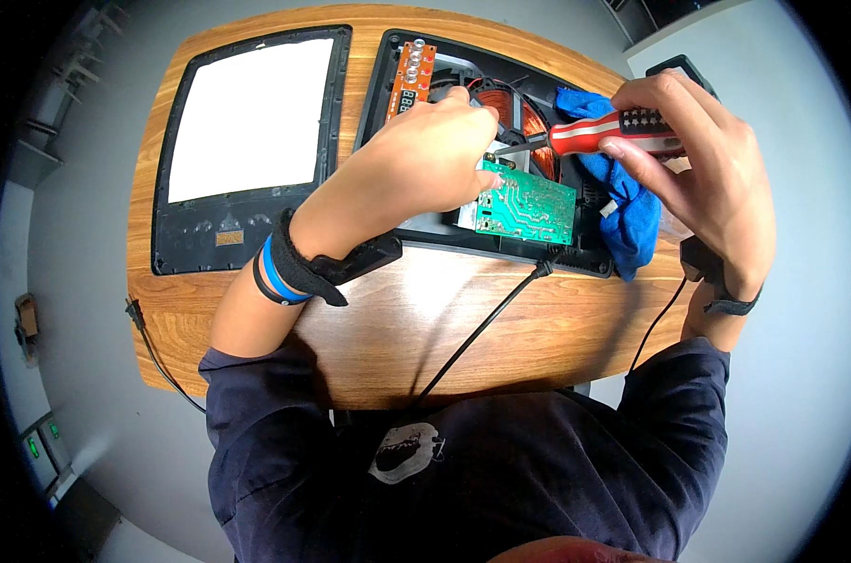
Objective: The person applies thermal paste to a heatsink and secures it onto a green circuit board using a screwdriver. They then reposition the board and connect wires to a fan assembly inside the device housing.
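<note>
My right hand grips a screwdriver with a red, white and star-patterned black handle. Its shaft points left, with the tip by the upper edge of a green circuit board. The board lies solder side up in the black base of an induction cooker. My left hand is closed at the board's upper left corner, thumb against it; the other fingers are bent and partly hide what is beneath. A copper coil sits behind the board. Beside my left hand is an orange display board.
A black-framed white panel lies on the wooden table at the left. A blue cloth drapes over the base's right side. A black power cord runs from the base toward me; a plug is at the table's left edge.
</note>
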The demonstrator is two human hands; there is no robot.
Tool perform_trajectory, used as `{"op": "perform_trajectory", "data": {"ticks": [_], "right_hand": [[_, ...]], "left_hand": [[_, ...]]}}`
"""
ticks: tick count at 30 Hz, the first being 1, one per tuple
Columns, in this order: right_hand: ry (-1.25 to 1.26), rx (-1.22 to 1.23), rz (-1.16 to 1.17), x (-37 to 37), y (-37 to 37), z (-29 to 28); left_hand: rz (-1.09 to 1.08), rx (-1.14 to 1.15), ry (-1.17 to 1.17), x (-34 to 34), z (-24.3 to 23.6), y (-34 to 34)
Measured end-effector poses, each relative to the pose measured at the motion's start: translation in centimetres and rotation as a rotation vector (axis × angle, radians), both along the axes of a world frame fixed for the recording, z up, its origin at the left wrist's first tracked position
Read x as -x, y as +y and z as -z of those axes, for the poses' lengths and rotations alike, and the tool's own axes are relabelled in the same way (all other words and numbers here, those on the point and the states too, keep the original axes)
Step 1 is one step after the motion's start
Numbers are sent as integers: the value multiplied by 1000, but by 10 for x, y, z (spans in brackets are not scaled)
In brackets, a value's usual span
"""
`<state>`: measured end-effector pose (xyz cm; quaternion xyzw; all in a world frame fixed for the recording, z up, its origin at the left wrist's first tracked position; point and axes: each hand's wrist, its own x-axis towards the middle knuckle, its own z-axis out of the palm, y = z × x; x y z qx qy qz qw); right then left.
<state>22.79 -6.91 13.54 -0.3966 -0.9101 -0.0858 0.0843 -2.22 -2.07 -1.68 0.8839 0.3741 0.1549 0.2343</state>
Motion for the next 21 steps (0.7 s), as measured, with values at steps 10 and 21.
{"op": "perform_trajectory", "data": {"ticks": [10,21], "right_hand": [[5,57,81,-10,-6,5],[4,27,59,-13,-10,7]], "left_hand": [[-10,37,43,-1,-7,-1],[-9,2,29,0,0,0]]}}
